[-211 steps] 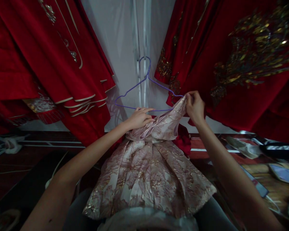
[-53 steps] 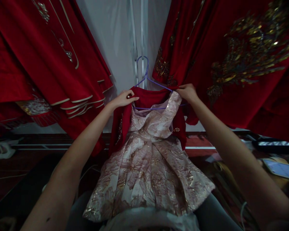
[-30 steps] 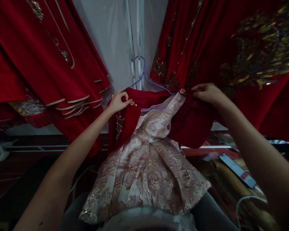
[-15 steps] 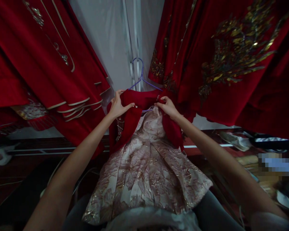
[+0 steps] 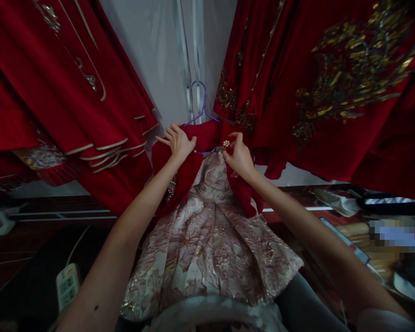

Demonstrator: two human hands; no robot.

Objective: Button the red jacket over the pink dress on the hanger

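Note:
A short red jacket with beaded trim lies over a pale pink-gold brocade dress, both on a purple hanger. My left hand grips the jacket's front at the collar on the left, thumb at the neckline edge and the other fingers over the shoulder. On the opposite side, my right hand pinches the other front edge beside a small flower-shaped ornament. Between the two hands, the hanger's bar shows inside the neckline. The skirt of the dress spreads down onto my lap.
Red garments with cream piping hang at the left. Red garments with gold sequin embroidery hang at the right. A power strip is at lower left; a pale shoe lies at right, above a tablet-like object.
My left hand has shifted slightly right and its fingers have curled over the jacket's shoulder. My right hand has turned, and the flower ornament now shows beside it. The power strip has come into view.

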